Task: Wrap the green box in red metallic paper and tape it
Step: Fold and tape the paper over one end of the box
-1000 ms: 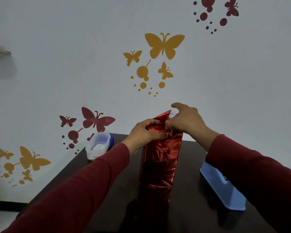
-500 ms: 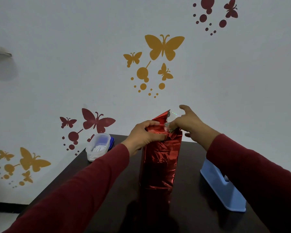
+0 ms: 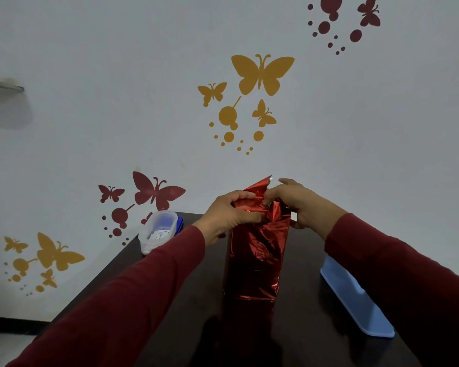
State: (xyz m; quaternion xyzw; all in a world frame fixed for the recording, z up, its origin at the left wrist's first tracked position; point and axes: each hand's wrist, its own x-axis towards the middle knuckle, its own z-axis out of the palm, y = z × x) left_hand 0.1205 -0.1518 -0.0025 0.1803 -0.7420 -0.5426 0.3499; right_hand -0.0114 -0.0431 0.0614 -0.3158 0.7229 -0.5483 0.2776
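Observation:
The box stands upright on the dark table (image 3: pixel 186 300), fully covered in red metallic paper (image 3: pixel 256 260); no green shows. My left hand (image 3: pixel 229 211) grips the folded paper at the top left of the box. My right hand (image 3: pixel 297 201) pinches the paper at the top right, thumb and fingers pressed on a raised pointed flap (image 3: pixel 260 185). A small clear bit, possibly tape, glints at the flap tip near my right fingers.
A clear plastic container (image 3: pixel 158 231) with a blue lid beside it sits at the table's far left corner. A light blue tape dispenser (image 3: pixel 355 303) lies on the right, partly hidden by my right sleeve. The wall with butterfly stickers is close behind.
My right hand has come down from the top of the flap to pinch the paper lower at the box's top edge. The left hand keeps its grip.

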